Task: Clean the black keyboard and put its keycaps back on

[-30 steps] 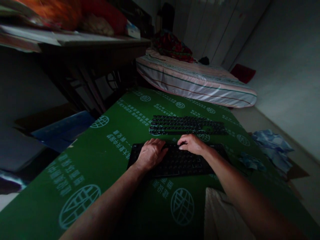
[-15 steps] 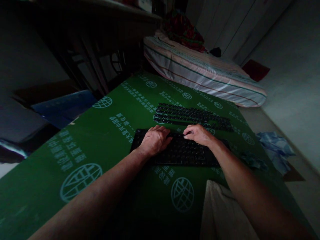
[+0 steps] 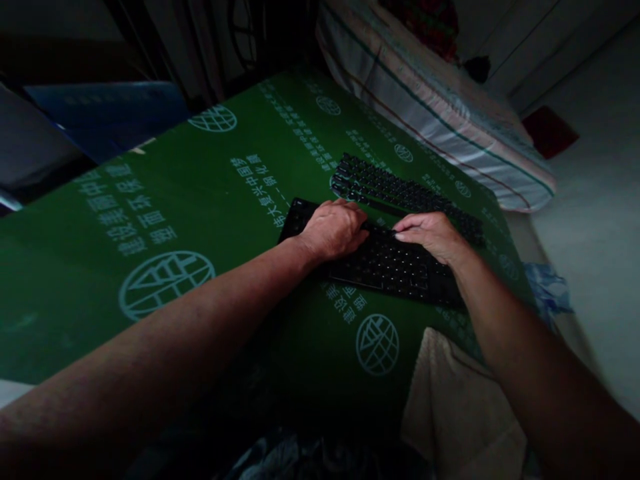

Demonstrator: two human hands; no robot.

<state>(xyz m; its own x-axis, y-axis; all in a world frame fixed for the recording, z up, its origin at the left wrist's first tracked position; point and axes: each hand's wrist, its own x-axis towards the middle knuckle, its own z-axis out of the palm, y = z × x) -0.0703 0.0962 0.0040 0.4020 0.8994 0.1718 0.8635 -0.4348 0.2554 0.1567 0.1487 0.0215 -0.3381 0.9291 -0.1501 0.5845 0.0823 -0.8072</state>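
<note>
A black keyboard lies at a slant on the green tabletop, small pale dots showing across its face where caps seem to be off. My left hand rests over its left part, fingers bent down around the far side and holding it. At the far edge, right of the middle, my right hand has thumb and forefinger pinched together. Whatever is between those fingertips is too dark and small to make out. Just beyond the keyboard, black keycaps lie in rows on the table.
The green table carries white lettering and globe prints. A beige cloth lies at its near right edge. Behind stands a bed with a striped cover. Blue-white crumpled material lies past the right side, and a blue box-like thing at left.
The view has tilted down and turned, so the table and keyboard appear higher and more slanted. Both hands stay at the keyboard, the right still pinching at its far edge.
</note>
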